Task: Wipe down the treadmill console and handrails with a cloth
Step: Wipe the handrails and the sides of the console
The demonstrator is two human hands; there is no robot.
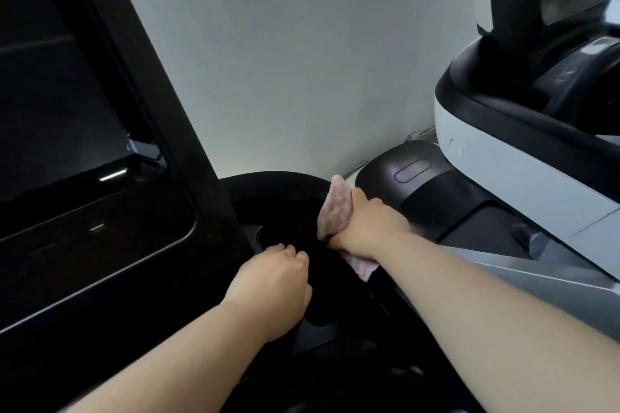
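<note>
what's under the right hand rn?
A pink-and-white cloth, bunched in the grip of the right hand and pressed on the black treadmill console. Cloth ends show above and below the hand; the console surface beneath the cloth is covered.

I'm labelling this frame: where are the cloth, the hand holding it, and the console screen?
cloth (335, 208): head view, bunched pink part beside the fingers.
right hand (365, 228): head view, back of the hand.
console screen (60, 94): head view, dark glass middle.
</note>
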